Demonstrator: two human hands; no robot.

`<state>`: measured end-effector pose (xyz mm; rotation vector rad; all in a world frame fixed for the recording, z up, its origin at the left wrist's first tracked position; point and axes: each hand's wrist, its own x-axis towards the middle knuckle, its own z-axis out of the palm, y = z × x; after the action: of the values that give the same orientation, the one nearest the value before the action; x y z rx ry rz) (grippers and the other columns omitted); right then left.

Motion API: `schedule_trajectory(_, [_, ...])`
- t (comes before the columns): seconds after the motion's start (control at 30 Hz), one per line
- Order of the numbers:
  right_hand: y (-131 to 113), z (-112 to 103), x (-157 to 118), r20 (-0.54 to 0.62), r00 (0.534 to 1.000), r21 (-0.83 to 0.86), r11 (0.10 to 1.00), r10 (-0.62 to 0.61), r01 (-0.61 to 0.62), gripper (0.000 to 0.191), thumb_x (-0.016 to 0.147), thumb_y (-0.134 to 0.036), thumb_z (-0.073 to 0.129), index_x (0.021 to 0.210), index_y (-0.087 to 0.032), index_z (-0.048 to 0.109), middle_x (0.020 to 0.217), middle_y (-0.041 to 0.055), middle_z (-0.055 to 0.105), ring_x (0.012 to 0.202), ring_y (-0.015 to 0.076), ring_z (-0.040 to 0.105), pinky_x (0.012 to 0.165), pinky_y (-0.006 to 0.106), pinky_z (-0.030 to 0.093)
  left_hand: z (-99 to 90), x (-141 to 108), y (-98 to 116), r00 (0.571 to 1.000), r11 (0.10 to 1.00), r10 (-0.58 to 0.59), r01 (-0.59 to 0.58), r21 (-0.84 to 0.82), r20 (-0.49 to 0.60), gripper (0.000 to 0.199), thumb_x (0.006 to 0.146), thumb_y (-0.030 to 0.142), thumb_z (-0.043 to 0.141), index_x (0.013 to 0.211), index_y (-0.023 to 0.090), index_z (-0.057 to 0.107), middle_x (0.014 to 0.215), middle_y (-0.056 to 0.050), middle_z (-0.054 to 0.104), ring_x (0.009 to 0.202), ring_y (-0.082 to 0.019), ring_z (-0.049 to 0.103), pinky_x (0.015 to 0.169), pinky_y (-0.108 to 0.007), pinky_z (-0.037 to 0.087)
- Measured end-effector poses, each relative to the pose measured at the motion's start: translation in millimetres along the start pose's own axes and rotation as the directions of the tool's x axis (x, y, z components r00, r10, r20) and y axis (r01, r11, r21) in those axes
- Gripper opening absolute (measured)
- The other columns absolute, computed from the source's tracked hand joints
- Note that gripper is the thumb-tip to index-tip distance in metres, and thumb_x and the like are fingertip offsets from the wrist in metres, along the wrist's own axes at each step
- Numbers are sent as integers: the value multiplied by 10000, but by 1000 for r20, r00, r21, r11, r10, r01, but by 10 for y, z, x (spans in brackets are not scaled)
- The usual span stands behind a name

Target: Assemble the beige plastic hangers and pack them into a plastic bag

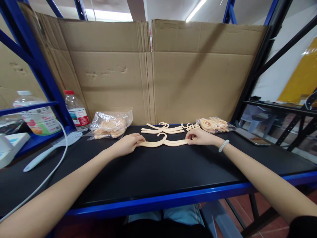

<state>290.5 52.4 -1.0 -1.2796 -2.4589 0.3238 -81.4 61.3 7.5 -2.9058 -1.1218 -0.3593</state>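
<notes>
Currently, left hand [126, 144] and right hand [198, 137] pinch opposite ends of beige hanger [163, 141], on or just above table [148, 172], nearer than other hangers [162, 131]; best handled level, grip light, even.

Cardboard [111, 82]: brown, upright along the back.
Bottle [78, 114]: red-capped, standing left rear.
Brush [53, 148]: pale, lying at left.
Cable [66, 142]: white, looping across the brush.
Phone [251, 136]: flat, right rear.

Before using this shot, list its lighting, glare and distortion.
In the head view, the tube light glares white; a diagonal shadow crosses the cardboard; the left blue post leans outward, probably wide-angle distortion; the front hanger stands out against the black tabletop.
</notes>
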Motion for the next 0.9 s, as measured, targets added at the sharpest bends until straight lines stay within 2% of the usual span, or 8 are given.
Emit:
schedule_trajectory(0.33, [18,12,-1,-5,1000,-14,1000,-14,14,165,755,-278,621,842,-144,664,786,54,634,681,148,530,613,262,416,-3,-4,-2,1000,1000,-2,2,14,12,268,848,148,379,1015,168,587,1014,-82,589,930,-197,565,831,-313,443])
schedule_trajectory(0.63, [26,37,4,-13,1000,-14,1000,-15,15,162,758,-275,613,843,-145,659,805,53,647,705,154,544,636,262,424,-19,-10,34,998,998,-54,53,24,15,254,885,221,380,1009,178,597,1019,-74,595,942,-202,567,839,-309,440])
schedule_trajectory(0.9, [10,27,10,-25,999,-31,999,-30,29,154,754,-271,619,839,-149,659,808,48,650,705,153,538,643,259,420,-9,-20,11,998,998,-55,55,28,-4,245,885,244,392,998,187,601,1009,-63,602,922,-195,576,826,-300,444])
